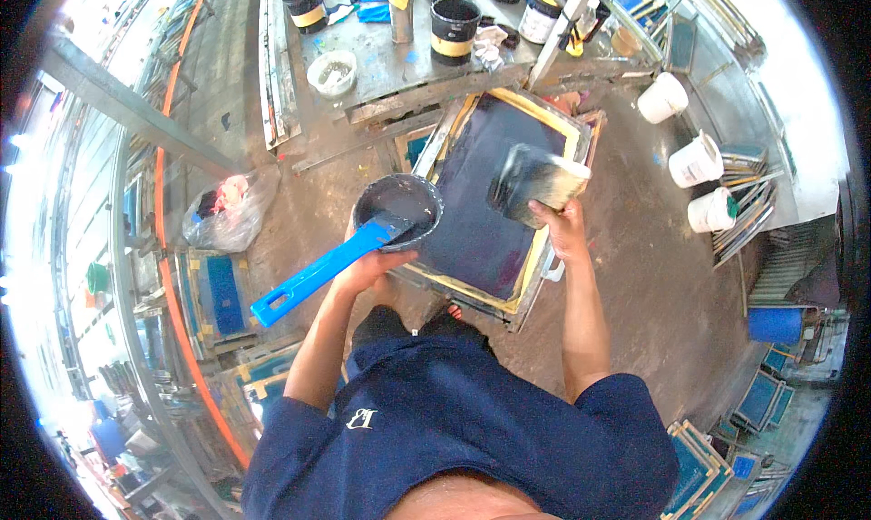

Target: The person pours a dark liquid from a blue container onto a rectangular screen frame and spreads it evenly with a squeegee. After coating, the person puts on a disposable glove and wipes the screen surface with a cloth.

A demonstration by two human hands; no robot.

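Left hand: left hand (367, 268) is curled closed under a round grey bowl (399, 210), holding it up just left of the frame.
Right hand: right hand (564, 231) is closed around a flat, wide scraper (537, 182); its pale blade tilts over the dark mesh.
Bowl: dull grey inside, smeared, with a bright blue plastic paddle (319, 269) resting in it, handle sticking out toward the lower left.
Frame: a rectangular printing screen (490, 193) with dark blue mesh and yellow tape along its borders, propped at a slant against the table, between both hands.
Table: metal table (399, 62) with a scuffed, stained grey top, standing just beyond the screen.
Tubs on table: black round tubs (455, 28) with a yellow band label around the middle, lids off; a small white bowl (332, 73) sits near the front edge.
Buckets: three white plastic buckets (696, 160) on the floor to the right, well apart from the hands.
Bag: a clear plastic bag (229, 211) with crumpled contents lies on the floor at left.
Floor: rough brownish concrete floor (653, 284).
Other frames: more blue-meshed screens (218, 293) stacked at left and lower right.
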